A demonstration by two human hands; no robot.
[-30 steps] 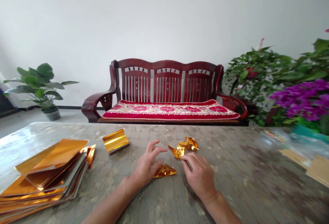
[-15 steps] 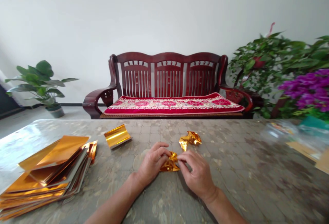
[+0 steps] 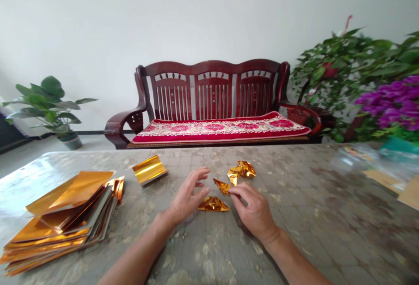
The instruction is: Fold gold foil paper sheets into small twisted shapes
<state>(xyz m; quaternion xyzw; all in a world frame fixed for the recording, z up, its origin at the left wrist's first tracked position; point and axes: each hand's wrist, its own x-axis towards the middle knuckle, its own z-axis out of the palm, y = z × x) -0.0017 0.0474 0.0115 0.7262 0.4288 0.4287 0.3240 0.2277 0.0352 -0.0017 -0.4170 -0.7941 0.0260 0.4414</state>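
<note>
My right hand (image 3: 253, 208) pinches one end of a folded gold foil paper piece (image 3: 222, 186), whose pointed end sticks out to the left. My left hand (image 3: 188, 195) holds nothing, its fingers apart and slightly curved. Just under its thumb, a second folded gold foil paper piece (image 3: 214, 204), boat-like in outline, lies on the table; I cannot tell whether the thumb touches it. Beyond my right hand lies a crumpled-looking folded gold piece (image 3: 242, 172).
A stack of gold foil paper sheets (image 3: 65, 219) lies on the left of the patterned table (image 3: 183, 250). One curled gold sheet (image 3: 149, 170) sits apart from it. Clear plastic packaging (image 3: 356, 160) and brown paper (image 3: 409, 195) are at the right. A wooden bench (image 3: 212, 97) stands behind.
The hands have drawn apart. My left hand has let go and moved left, while my right hand has lifted one foil piece away from the other on the table.
</note>
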